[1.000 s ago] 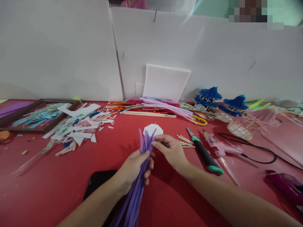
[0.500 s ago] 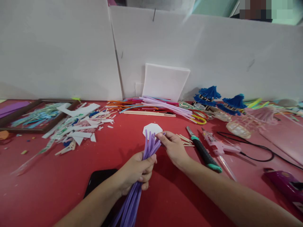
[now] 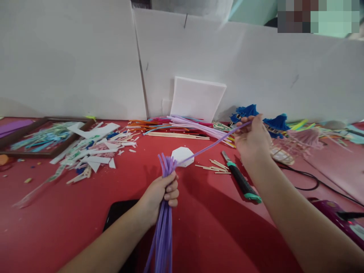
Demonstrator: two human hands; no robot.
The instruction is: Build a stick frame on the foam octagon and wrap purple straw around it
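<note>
A bundle of purple pipe cleaners (image 3: 164, 231) is wrapped in my left hand (image 3: 160, 193), short ends poking up above the fist and long ends hanging below. My right hand (image 3: 253, 138), raised to the right, pinches the end of one purple pipe cleaner (image 3: 210, 146). That single stem runs slanting from the top of the bundle up to my right fingers. Behind the bundle a white octagonal card (image 3: 183, 156) lies flat on the red table (image 3: 204, 212). Short wooden sticks (image 3: 218, 167) and a craft knife (image 3: 241, 182) with a black and green handle lie below my right hand.
Pink and orange pipe cleaners (image 3: 193, 125) lie along the white partition (image 3: 256, 68), under leaning white sheets (image 3: 197, 98). Paper scraps (image 3: 96, 151) and a brown frame (image 3: 54, 151) are left. Blue-topped models (image 3: 277, 125), a black cable (image 3: 309, 176) and a purple device (image 3: 338, 218) sit right. A black phone (image 3: 119, 210) is under my left forearm.
My right hand has moved up and to the right from the bundle's top, drawing one purple pipe cleaner partly out. My left hand has shifted slightly left and still grips the bundle.
</note>
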